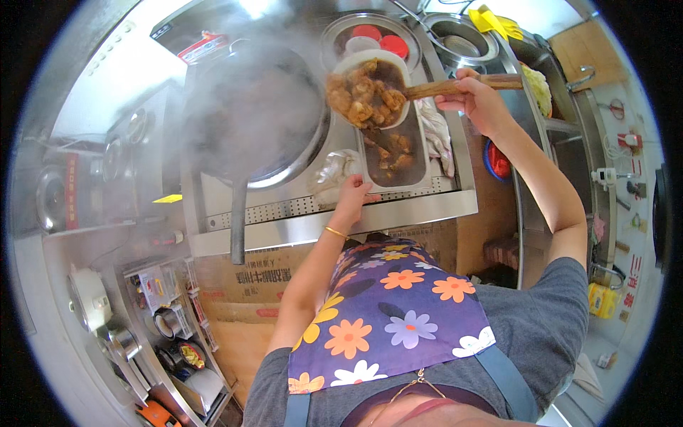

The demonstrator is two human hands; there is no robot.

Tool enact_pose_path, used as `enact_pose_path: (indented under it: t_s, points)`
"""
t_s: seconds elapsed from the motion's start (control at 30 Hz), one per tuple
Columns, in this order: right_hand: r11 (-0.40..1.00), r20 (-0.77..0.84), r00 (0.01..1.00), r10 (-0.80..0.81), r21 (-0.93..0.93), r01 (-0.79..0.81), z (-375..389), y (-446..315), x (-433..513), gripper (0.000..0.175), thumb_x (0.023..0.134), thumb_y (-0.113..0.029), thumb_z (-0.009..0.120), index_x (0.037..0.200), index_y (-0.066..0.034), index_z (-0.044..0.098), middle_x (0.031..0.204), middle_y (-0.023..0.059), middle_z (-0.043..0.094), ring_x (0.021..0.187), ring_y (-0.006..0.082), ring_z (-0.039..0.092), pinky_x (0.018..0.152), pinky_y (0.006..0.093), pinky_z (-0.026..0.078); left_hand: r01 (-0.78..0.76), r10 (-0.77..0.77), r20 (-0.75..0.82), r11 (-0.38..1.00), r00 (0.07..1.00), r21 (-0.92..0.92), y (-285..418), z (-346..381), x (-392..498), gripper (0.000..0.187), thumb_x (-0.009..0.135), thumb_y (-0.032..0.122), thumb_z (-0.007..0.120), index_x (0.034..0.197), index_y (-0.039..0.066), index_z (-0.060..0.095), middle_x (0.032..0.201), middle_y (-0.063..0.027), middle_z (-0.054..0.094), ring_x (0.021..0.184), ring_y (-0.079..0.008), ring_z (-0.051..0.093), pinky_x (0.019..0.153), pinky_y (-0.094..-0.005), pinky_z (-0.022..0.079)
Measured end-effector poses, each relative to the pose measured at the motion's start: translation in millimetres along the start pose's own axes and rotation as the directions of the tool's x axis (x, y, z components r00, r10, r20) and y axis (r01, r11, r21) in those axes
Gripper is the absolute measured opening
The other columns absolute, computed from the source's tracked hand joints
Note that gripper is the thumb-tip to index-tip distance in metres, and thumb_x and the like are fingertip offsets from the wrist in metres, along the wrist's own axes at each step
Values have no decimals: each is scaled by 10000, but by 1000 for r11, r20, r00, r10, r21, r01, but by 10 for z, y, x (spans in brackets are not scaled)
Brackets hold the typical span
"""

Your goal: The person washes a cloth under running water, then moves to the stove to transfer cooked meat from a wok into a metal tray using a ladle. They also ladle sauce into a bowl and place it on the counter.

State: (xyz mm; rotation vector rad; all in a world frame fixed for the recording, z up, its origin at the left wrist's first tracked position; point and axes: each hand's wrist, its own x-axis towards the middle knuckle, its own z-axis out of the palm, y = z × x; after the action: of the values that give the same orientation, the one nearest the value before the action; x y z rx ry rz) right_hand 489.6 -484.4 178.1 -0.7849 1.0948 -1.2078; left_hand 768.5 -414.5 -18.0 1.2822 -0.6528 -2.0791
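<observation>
My right hand (476,101) grips the wooden handle (501,81) of a large ladle (406,113). Its bowl is full of brown stewed meat pieces (368,96) in dark sauce and is tilted over a rectangular metal pan (428,160). More meat pieces (397,152) lie in brown liquid in that pan. My left hand (352,198) holds the pan's near left corner. To the left sits a big wok (320,136), its inside mostly hidden by thick steam. The wok's long handle (238,224) sticks out over the counter's front edge.
Behind the ladle, a round metal tray (328,40) holds red-lidded containers (394,47). A cloth (436,133) lies right of the pan, a clear plastic bag (333,173) left of it. A metal pot (488,40) and yellow gloves (493,22) are at the back right. Steam blurs the left side.
</observation>
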Motion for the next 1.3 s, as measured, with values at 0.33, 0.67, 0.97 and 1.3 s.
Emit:
enact_pose_path:
  t_s: [0.33, 0.67, 0.97, 1.3]
  points:
    - [1000, -183, 983, -8, -13, 6, -675, 615, -340, 80, 845, -58, 437, 919, -87, 445, 871, 107, 593, 764, 207, 648, 725, 315, 550, -28, 29, -16, 999, 999, 25, 11, 107, -10, 174, 832, 3, 536, 984, -22, 454, 930, -65, 483, 743, -206, 605, 660, -328, 568]
    - [892, -95, 975, -203, -429, 143, -551, 1058, -469, 30, 886, -52, 445, 905, -75, 440, 896, 46, 530, 893, 115, 552, 818, 260, 458, -43, 45, -44, 998, 998, 46, 62, 246, -38, 135, 839, 5, 547, 944, 0, 462, 880, -42, 485, 705, -150, 567, 683, -363, 565]
    - [755, 176, 853, -491, -403, 517, -343, 1466, -467, 163, 847, -50, 507, 1009, -49, 489, 1072, 78, 486, 896, 151, 472, 793, 237, 391, -51, 52, -60, 999, 997, 16, -40, 134, 25, 109, 834, -10, 546, 908, 19, 472, 862, -27, 484, 720, -160, 573, 683, -355, 567]
    - [919, -79, 995, 56, -386, -83, -303, 1382, -315, 617, 803, -252, 539, 1352, -31, 364, 1071, 82, 509, 911, 155, 484, 834, 258, 389, -28, 28, -57, 1000, 998, -1, -48, 105, 40, 104, 835, -26, 519, 920, 24, 490, 859, -23, 531, 737, -142, 586, 666, -321, 574]
